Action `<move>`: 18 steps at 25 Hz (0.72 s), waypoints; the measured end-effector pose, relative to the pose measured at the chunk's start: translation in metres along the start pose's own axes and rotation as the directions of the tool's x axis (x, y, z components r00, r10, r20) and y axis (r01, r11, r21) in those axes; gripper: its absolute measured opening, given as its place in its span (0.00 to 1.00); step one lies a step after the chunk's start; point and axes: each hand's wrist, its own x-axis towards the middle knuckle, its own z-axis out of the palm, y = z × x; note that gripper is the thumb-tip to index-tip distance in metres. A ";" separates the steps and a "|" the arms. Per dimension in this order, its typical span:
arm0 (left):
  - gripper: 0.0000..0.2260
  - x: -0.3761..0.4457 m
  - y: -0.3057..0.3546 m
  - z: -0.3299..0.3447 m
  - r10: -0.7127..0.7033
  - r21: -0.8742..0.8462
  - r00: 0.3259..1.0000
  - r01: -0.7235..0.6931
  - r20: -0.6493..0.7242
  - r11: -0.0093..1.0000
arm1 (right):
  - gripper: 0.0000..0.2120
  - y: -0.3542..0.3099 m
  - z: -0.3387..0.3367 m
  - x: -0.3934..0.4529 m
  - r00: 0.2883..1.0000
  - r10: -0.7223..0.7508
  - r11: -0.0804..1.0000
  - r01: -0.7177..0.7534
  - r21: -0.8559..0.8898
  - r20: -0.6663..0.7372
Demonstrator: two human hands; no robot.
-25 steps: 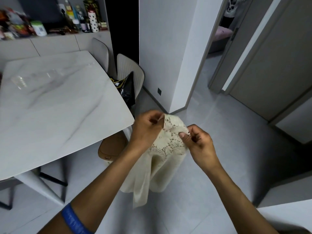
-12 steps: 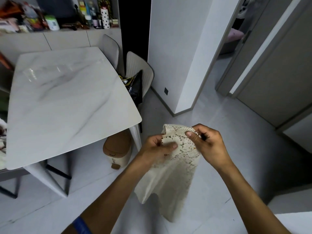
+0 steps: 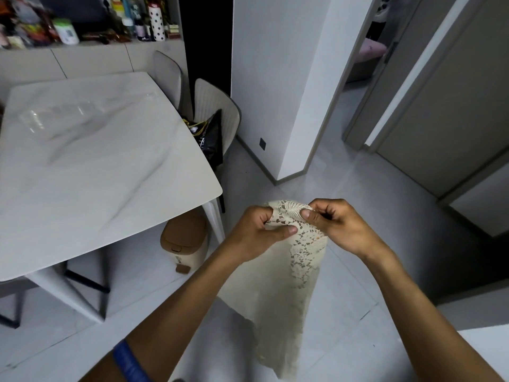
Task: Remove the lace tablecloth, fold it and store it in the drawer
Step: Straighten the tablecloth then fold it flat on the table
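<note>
The cream lace tablecloth [image 3: 286, 285] hangs in front of me over the floor, bunched at the top and trailing down in a long narrow fold. My left hand [image 3: 259, 230] pinches its upper left edge, thumb pressed on the lace. My right hand [image 3: 336, 224] grips the upper right edge close beside it. The white marble table [image 3: 91, 161] to my left is bare of the cloth. No drawer is in view.
A tan pedal bin [image 3: 184, 241] stands under the table's corner. Two pale chairs [image 3: 217, 106] sit at the table's far side, one with a black bag [image 3: 209, 136]. A cluttered shelf [image 3: 82, 26] runs along the back wall. A doorway [image 3: 366, 56] lies ahead on the right.
My hands have lowered a little and shifted their grip along the cloth's top edge. The hanging cloth has lengthened into a narrower fold. My view has shifted slightly.
</note>
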 end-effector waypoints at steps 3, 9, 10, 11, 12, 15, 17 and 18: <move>0.05 0.004 0.012 0.005 0.089 0.079 0.996 -0.088 -0.006 0.993 | 0.31 0.002 -0.001 -0.010 0.998 0.034 0.995 -0.030 -0.095 0.044; 0.07 0.006 0.008 -0.003 0.255 0.150 0.950 -0.230 -0.178 0.962 | 0.03 0.013 0.030 -0.007 0.991 -0.072 0.992 0.083 0.095 -0.114; 0.10 0.002 -0.004 -0.013 0.260 0.178 0.934 -0.220 -0.246 0.959 | 0.05 0.014 0.028 -0.007 0.990 -0.041 0.970 0.071 0.231 -0.133; 0.15 -0.004 -0.021 -0.026 0.219 0.203 0.932 -0.164 -0.290 0.965 | 0.04 0.016 0.024 -0.008 0.991 -0.029 0.934 0.074 0.350 -0.132; 0.20 -0.011 -0.040 -0.037 0.136 0.210 0.949 -0.076 -0.284 0.975 | 0.03 0.017 0.018 -0.009 0.993 -0.026 0.883 0.077 0.463 -0.116; 0.36 -0.029 -0.093 -0.051 -0.146 0.200 0.984 0.165 -0.105 0.966 | 0.13 0.011 0.002 -0.007 0.997 -0.057 0.708 0.071 0.703 -0.044; 0.36 -0.030 -0.108 -0.046 -0.181 0.223 0.981 0.194 -0.075 0.955 | 0.18 0.004 -0.006 -0.004 0.997 -0.076 0.563 0.036 0.826 0.008; 0.31 -0.027 -0.109 -0.041 -0.161 0.222 0.984 0.174 -0.075 0.960 | 0.19 0.001 -0.008 -0.002 0.997 -0.074 0.517 0.018 0.856 0.023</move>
